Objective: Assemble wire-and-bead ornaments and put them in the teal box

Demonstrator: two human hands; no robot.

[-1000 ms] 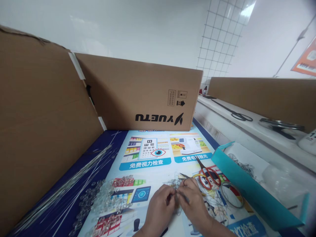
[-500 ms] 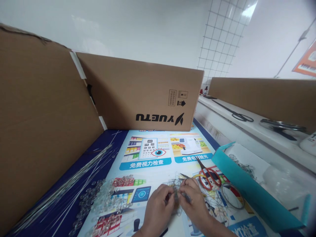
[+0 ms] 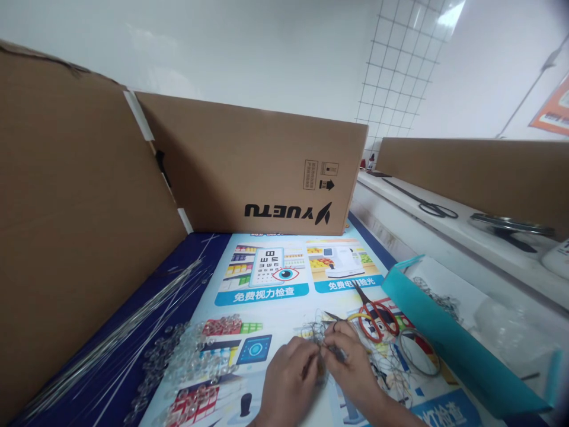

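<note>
Left hand: the left hand (image 3: pixel 288 378) has thumb and fingertips pinched together on thin wire (image 3: pixel 316 332); the exact strand is hidden.
Right hand: the right hand (image 3: pixel 354 366) pinches the thin wire from the other side, its grip together too.
Just changed: the two sets of fingertips have drawn closer, which suggests fine work at one small spot.
Thin wire: loosely tangled on the printed sheet (image 3: pixel 267 316), at and beyond the fingertips.
Red-handled scissors (image 3: pixel 377 322): beyond the right hand, near the wire coil (image 3: pixel 419 352).
Clear beads (image 3: pixel 195 356): spread left of the left hand, near long straight wires (image 3: pixel 128 328).
</note>
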